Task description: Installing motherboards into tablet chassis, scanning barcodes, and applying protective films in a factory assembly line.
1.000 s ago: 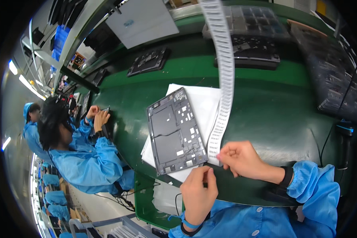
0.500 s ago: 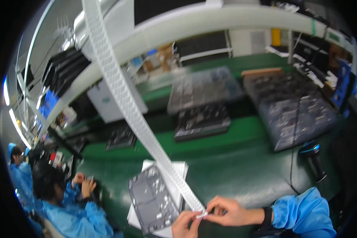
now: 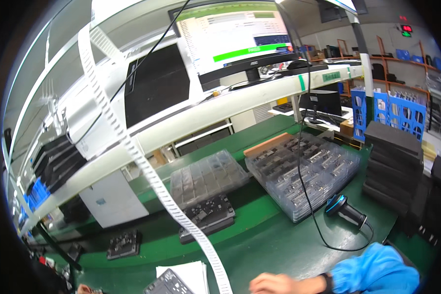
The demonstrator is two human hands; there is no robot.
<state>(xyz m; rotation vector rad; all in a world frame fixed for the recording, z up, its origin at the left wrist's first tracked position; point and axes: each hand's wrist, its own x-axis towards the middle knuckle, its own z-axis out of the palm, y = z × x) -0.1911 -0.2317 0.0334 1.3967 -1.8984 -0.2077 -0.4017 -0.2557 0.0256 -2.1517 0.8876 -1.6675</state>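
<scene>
1. The right hand [image 3: 272, 283] is at the lower edge of the view, its fingers bent and drawn together; the edge cuts off the fingertips, so I cannot tell whether they hold anything. A black wristband [image 3: 329, 283] and a blue cloth sleeve [image 3: 377, 272] follow it.
2. The left hand is out of view; I cannot tell its state.
3. Just left of the right hand, a long white paper strip with rows of dark marks [image 3: 211, 257] runs up and away to the upper left; its lower end is cut off.
4. Further left of the hand, a flat, dark grey rectangular device [image 3: 167, 284] lies partly in view on white sheets [image 3: 196, 274] on the green bench [image 3: 259, 250].
5. Beyond the hand and to its right, a black handheld scanner with a blue band [image 3: 346, 210] lies on its side, its black cable curving round.
6. Straight beyond the hand, stacked clear plastic trays [image 3: 304, 171] hold small metallic parts.
7. Far right of the hand stands a stack of black rectangular blocks [image 3: 392, 164].
8. Far left of it, a co-worker's hand [image 3: 85, 290] just shows.
</scene>
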